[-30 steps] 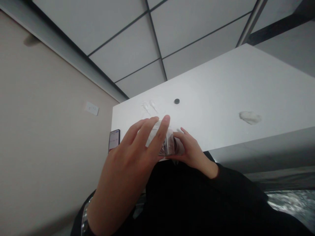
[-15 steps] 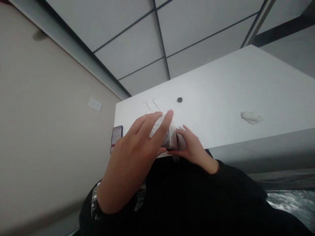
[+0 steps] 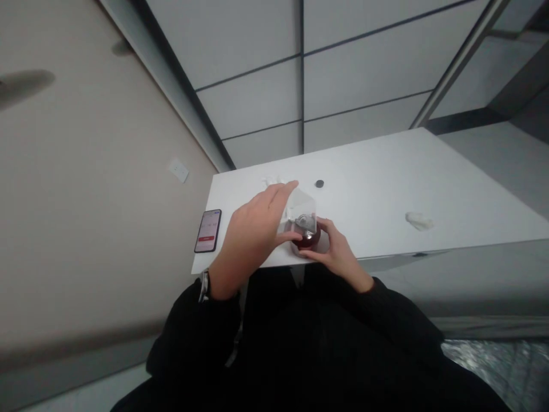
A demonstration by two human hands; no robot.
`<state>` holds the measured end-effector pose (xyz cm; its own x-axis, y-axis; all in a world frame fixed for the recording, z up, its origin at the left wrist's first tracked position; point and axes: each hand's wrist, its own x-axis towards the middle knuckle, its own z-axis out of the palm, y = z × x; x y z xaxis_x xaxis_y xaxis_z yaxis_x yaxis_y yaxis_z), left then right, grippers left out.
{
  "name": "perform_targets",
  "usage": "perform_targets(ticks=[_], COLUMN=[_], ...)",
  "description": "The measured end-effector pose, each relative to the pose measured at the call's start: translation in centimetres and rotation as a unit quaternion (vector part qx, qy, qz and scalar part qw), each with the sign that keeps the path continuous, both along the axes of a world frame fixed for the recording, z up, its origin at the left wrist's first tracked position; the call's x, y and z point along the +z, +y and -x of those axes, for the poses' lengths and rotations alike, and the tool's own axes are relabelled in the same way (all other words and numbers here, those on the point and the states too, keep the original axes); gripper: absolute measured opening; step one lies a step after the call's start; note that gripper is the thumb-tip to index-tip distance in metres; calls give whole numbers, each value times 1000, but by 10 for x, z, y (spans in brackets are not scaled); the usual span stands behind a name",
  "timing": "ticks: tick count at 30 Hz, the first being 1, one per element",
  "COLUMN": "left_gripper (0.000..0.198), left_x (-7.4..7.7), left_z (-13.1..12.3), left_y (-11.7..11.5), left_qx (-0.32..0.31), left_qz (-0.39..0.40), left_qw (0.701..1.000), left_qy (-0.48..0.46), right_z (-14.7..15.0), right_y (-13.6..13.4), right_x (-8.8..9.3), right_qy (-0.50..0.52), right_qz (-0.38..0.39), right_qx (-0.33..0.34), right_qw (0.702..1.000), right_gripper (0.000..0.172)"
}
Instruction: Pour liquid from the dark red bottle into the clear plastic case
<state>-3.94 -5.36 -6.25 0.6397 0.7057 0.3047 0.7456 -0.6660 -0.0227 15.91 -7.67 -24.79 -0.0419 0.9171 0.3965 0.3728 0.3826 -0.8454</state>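
Close to the front edge of the table [image 3: 369, 171], I have both hands on a clear box [image 3: 302, 200] and the dark red, rounded base [image 3: 311, 241] beneath it. Left hand [image 3: 257, 220] grasps the box, fingers spread over its far side and thumb along the near one; right hand [image 3: 338, 250] cups the base from the right, thumb near me and forefinger beyond. Whether box and base touch I can't tell. A grey part [image 3: 305, 221] shows through the wall.

I'd judge the box light, stiff thin plastic: slick, easily scratched, liable to crack or bow if pinched mid-wall. I'd hold it by the corner edges and keep the squeeze low. The base looks glossy, so probably slippery, and I'd guess it's the heavier piece; its widest part offers the surest hold. I'd treat the grey part as fragile and keep fingers off it.
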Motion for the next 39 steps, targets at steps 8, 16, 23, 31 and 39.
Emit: perform_targets(ticks=[8, 16, 23, 31, 39], left_gripper=[77, 70, 71, 63, 62], left_x=[-38, -73, -94, -118, -116], left_z=[22, 38, 26, 20, 21], left_y=[11, 60, 82, 96, 99], left_qx=[53, 44, 0, 45, 54], left_qz=[84, 86, 150, 165, 159], left_qw=[982, 960, 956, 982, 986], left_qy=[-162, -262, -252, -86, 5], right_z=[-10, -42, -86, -112, -111], right_y=[-1, 7, 13, 7, 4], right_x=[-4, -11, -19, -36, -58], right_qy=[12, 18, 20, 8, 28], right_qz=[10, -5, -20, -55, -1], right_qx=[-13, -72, -166, -279, -318], right_qw=[1000, 997, 986, 959, 948], right_gripper=[85, 85, 89, 94, 97])
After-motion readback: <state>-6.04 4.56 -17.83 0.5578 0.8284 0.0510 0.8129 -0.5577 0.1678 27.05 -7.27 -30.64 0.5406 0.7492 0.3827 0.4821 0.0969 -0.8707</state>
